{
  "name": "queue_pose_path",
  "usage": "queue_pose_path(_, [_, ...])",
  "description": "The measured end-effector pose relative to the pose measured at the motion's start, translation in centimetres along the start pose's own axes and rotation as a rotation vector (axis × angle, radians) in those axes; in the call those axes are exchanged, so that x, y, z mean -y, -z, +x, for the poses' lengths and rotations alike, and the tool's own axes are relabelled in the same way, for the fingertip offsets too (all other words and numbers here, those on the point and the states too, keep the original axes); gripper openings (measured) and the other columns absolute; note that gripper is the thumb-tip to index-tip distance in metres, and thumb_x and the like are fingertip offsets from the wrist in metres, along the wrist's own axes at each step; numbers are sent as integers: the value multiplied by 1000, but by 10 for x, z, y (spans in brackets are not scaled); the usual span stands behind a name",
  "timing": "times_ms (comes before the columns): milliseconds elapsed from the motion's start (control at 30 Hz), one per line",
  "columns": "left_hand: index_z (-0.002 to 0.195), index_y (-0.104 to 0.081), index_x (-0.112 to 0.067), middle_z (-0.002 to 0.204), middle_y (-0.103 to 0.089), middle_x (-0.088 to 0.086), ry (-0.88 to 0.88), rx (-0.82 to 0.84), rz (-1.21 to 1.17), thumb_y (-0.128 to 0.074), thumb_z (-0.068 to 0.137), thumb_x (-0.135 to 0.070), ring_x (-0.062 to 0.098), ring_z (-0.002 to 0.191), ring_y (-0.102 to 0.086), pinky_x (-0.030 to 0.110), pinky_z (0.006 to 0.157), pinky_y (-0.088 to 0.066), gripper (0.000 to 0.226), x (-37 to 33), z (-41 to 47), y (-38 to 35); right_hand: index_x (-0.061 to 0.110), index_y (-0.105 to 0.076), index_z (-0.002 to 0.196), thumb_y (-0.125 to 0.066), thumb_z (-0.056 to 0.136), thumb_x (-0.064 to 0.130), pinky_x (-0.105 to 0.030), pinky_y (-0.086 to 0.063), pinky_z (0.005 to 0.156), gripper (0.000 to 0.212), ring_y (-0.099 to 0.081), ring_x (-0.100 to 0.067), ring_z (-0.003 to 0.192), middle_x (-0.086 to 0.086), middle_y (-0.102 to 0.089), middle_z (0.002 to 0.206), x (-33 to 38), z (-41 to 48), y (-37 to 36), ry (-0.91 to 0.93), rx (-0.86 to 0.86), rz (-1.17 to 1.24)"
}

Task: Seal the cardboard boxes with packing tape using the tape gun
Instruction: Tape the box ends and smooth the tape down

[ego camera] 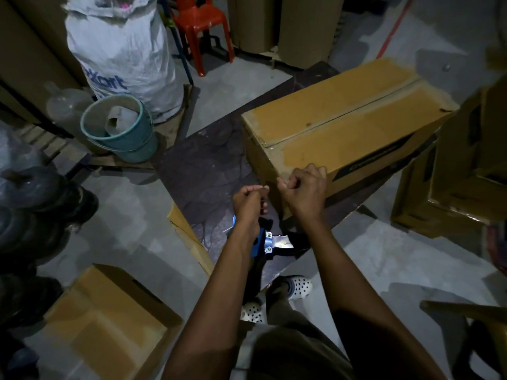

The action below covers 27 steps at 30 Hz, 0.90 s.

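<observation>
The large brown cardboard box (343,127) sits right of centre, with glossy tape already along its top seam. The left hand (248,200) and right hand (304,187) are at its near corner, each grip curled closed. I cannot tell whether they pinch clear tape. The blue tape gun (264,242) shows lower centre, under the left wrist, apparently unheld. Best to press the tape end flat over the edge, then run the gun straight.

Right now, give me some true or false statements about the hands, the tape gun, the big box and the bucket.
1. The tape gun is in the right hand. False: it shows lower down, beside the left arm, in neither hand.
2. Tape runs along the large box top seam. True.
3. The bucket is red. False: it is teal.
4. The left hand and right hand both have curled fingers. True.
</observation>
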State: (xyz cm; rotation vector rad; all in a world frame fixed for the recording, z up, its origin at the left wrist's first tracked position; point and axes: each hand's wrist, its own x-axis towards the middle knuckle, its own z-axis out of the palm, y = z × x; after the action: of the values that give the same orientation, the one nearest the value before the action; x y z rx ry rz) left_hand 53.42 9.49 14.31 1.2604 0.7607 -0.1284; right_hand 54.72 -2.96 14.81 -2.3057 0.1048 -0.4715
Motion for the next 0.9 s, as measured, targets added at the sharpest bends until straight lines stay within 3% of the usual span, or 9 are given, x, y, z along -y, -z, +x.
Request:
queue_pose_path(200, [85,-65,-13,66,-64,3,-51,-27,-22,-71,86,-4,15,56,-53,29,51,-45,11,0,-1,-8,13,-52,60,-90,68,22,-32,-28,69,40,-45,-25,85,-3,-48,73,-1,-2,-1,-19,50,-39])
queue_pose_path(333, [100,-72,-20,100,-74,-1,-309,-46,54,-66,93,-9,12,87,-66,30,78,-54,15,-15,7,-17,16,-55,64,-85,80,30,-33,-31,67,37,-48,-19,80,1,-55,69,17,21,7,-96,101,72])
queue_pose_path(467, [123,-69,-23,132,-67,-1,-466,1,56,-52,103,-8,9,121,-60,21,101,-48,31,-34,24,-27,18,-58,83,-71,90,22,-30,-31,69,15,-50,-20,90,2,-57,84,40,46,-11,-17,53,72])
queue_pose_path(567, [137,-61,-9,142,-60,5,-425,57,-48,-46,107,-11,7,124,-57,14,99,-46,34,-40,34,-34,15,-63,106,-71,88,25,-38,-47,86,22,-50,-23,110,-5,-60,110,39,56,-35,32,106,-22])
queue_pose_path(700, [148,-51,-9,139,-59,2,-298,170,-95,-42,110,-21,0,113,-61,13,93,-49,41,-30,30,-38,13,-64,120,-69,91,26,-40,-42,95,32,-47,-29,120,-11,-57,133,29,50,-53,83,66,-161])
queue_pose_path(833, [154,-41,-18,156,-45,2,-260,210,-75,-40,110,-28,9,138,-47,17,108,-42,45,-21,37,-40,18,-64,128,-63,95,32,-39,-39,96,36,-46,-28,126,-9,-55,143,29,51,-57,82,71,-233])
queue_pose_path(900, [157,-34,-20,158,-42,4,-260,249,-44,-42,110,-25,13,141,-45,22,112,-40,48,-25,45,-39,19,-63,131,-57,98,33,-40,-39,97,37,-45,-28,128,-8,-54,146,29,51,-58,87,83,-269])
